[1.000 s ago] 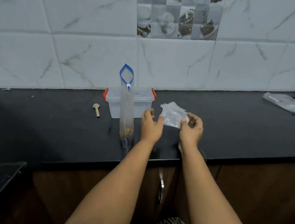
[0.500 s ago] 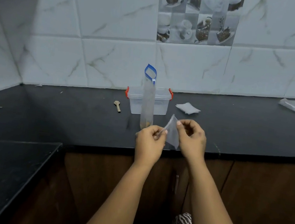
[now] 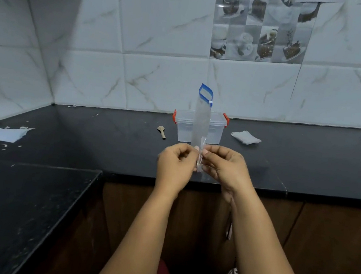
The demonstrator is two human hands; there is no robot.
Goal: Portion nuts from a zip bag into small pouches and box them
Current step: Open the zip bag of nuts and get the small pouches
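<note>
A: Near the front edge of the worktop (image 3: 307, 166), both hands raised. Left hand (image 3: 174, 167) and right hand (image 3: 228, 169) each pinch a side of one small clear pouch (image 3: 200, 155), seen edge-on between the fingertips. Grip closed on the pouch on both sides.

B: Why held like that?

A: My reading: pulling the two walls apart to open its mouth before filling. Whether it has opened, cannot tell.

B: Nuts?

A: Zip bag (image 3: 201, 121) stands upright just behind the hands, blue mouth open at top, so it can be reached without holding. Contents hidden behind the hands.

B: Box?

A: Clear box (image 3: 215, 129) with orange clips sits beyond the bag, near the wall. Spare pouches (image 3: 245, 137) lie flat to its right, small spoon (image 3: 161, 131) to its left, both within reach.

B: Progress?

A: Early, I judge; no filled pouch visible.
</note>
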